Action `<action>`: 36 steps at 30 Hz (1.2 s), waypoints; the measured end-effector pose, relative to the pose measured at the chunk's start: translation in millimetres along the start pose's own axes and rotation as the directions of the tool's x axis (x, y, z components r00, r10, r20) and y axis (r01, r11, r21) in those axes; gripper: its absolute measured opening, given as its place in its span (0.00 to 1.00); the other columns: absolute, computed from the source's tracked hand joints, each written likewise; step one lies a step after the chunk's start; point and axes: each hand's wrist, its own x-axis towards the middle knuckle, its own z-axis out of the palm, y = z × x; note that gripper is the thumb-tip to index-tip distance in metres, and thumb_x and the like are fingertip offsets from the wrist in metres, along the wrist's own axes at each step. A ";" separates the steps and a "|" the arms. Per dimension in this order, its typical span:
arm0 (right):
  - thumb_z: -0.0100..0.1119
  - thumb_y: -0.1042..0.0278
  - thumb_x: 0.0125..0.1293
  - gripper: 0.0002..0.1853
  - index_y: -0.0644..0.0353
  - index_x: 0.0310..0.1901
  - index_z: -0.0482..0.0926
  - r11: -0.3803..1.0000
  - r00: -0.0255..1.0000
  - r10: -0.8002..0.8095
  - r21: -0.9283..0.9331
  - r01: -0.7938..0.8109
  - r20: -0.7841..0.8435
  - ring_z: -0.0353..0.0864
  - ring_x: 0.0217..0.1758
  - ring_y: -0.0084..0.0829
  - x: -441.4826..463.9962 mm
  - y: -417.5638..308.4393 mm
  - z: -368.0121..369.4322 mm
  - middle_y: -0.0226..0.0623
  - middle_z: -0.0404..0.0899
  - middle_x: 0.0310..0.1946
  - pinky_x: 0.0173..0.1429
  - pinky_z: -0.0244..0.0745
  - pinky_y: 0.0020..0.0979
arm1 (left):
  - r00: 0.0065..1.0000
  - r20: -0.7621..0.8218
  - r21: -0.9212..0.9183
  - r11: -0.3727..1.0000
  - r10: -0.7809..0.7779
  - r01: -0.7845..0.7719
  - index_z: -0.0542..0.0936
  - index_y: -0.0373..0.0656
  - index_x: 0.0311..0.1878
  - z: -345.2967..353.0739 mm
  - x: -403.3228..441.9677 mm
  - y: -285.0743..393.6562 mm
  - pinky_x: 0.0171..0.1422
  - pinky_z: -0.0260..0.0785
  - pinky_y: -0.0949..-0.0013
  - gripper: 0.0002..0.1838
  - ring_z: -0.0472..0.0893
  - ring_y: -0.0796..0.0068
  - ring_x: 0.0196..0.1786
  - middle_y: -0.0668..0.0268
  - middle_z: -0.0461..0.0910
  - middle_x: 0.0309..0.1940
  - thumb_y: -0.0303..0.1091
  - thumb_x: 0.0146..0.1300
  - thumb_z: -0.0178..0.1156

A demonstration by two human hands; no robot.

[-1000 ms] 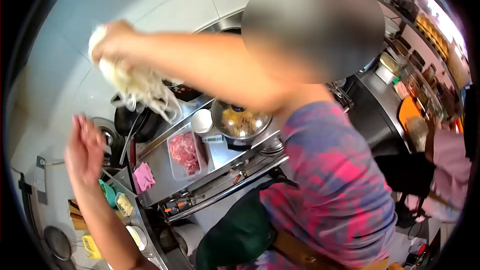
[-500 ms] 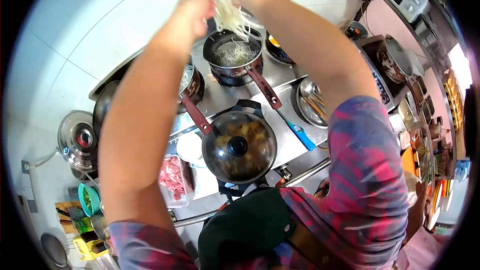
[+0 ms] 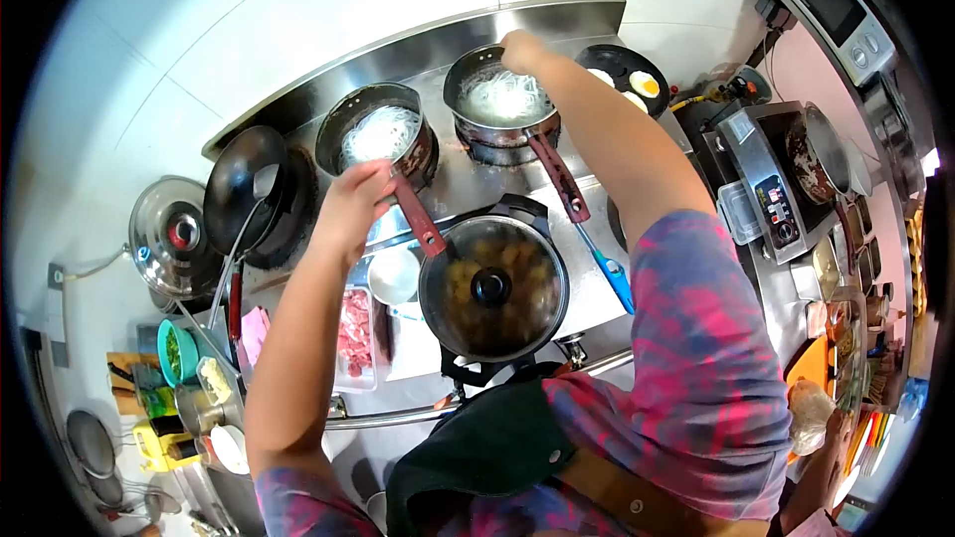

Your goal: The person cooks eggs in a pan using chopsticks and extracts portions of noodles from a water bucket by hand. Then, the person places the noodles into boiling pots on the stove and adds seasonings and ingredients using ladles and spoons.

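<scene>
My left hand point(image 3: 355, 201), fingers curled, is in front of the left saucepan point(image 3: 328, 149), close to the base of its dark red handle point(image 3: 418, 219). Whether it touches the handle or pinches something, I cannot tell. White noodles point(image 3: 381, 132) lie in that pan. Over the right rim of the second saucepan point(image 3: 458, 104) is my right hand point(image 3: 524, 52), closed, its fingertips mostly hidden. Pale noodles point(image 3: 505, 96) sit in this pan, beside my hand. Its red-brown handle point(image 3: 559, 177) points toward me.
A lidded pot point(image 3: 492, 288) of brown food stands in front. Fried eggs lie in a black pan point(image 3: 627, 65) at the right. A blue lighter point(image 3: 612, 278), a tub of raw meat point(image 3: 356, 338), a white bowl point(image 3: 394, 275) and a wok point(image 3: 249, 189) are around the stove.
The noodles held up between my hands are now in the right saucepan. My left hand has come down and toward me; my right hand has lowered to the pan's rim. The view has shifted.
</scene>
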 end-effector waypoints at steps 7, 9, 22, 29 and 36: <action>0.53 0.74 0.54 0.07 0.60 0.35 0.74 0.574 0.899 -0.242 0.693 0.436 -0.364 0.75 0.32 0.28 -201.3 -130.4 15.9 0.38 0.76 0.28 0.38 0.70 0.28 | 0.947 -0.321 -0.261 0.960 0.009 -0.098 0.71 0.40 0.45 -92.5 -175.3 -95.1 0.43 0.65 0.76 0.13 0.74 0.74 0.42 0.66 0.73 0.40 0.33 0.58 0.53; 0.52 0.75 0.52 0.14 0.59 0.43 0.72 0.445 0.921 -0.219 0.807 0.388 -0.322 0.75 0.27 0.31 -284.7 -151.0 24.0 0.36 0.74 0.21 0.36 0.70 0.30 | 0.934 -0.356 -0.355 0.922 0.019 -0.154 0.69 0.41 0.47 -125.0 -236.8 -153.1 0.47 0.64 0.70 0.14 0.73 0.70 0.45 0.65 0.72 0.43 0.34 0.60 0.51; 0.41 0.74 0.58 0.27 0.49 0.62 0.53 0.438 0.983 0.100 0.880 -0.181 0.153 0.59 0.12 0.14 -325.5 -94.7 -11.2 0.29 0.69 0.16 0.14 0.54 0.16 | 0.724 -0.561 -0.674 0.729 -0.401 -0.119 0.73 0.46 0.43 -173.9 -544.2 -386.4 0.38 0.67 0.76 0.10 0.74 0.76 0.36 0.70 0.75 0.35 0.35 0.58 0.53; 0.56 0.68 0.53 0.20 0.56 0.50 0.69 0.659 0.298 -0.711 0.454 0.600 0.637 0.74 0.23 0.25 -524.3 -344.8 165.3 0.37 0.76 0.21 0.30 0.70 0.27 | 0.649 -0.465 -0.738 0.668 -0.602 0.091 0.73 0.44 0.40 -131.6 -575.1 -486.8 0.36 0.67 0.75 0.09 0.74 0.78 0.33 0.70 0.73 0.31 0.36 0.59 0.52; 0.57 0.64 0.49 0.20 0.60 0.46 0.72 0.442 -0.250 -0.560 0.540 0.716 0.790 0.76 0.34 0.42 -599.0 -452.9 395.2 0.45 0.76 0.28 0.40 0.70 0.38 | 0.323 -0.421 -0.893 0.450 -0.848 0.018 0.73 0.40 0.38 -103.3 -599.0 -601.3 0.27 0.64 0.76 0.07 0.73 0.79 0.26 0.67 0.73 0.28 0.29 0.57 0.51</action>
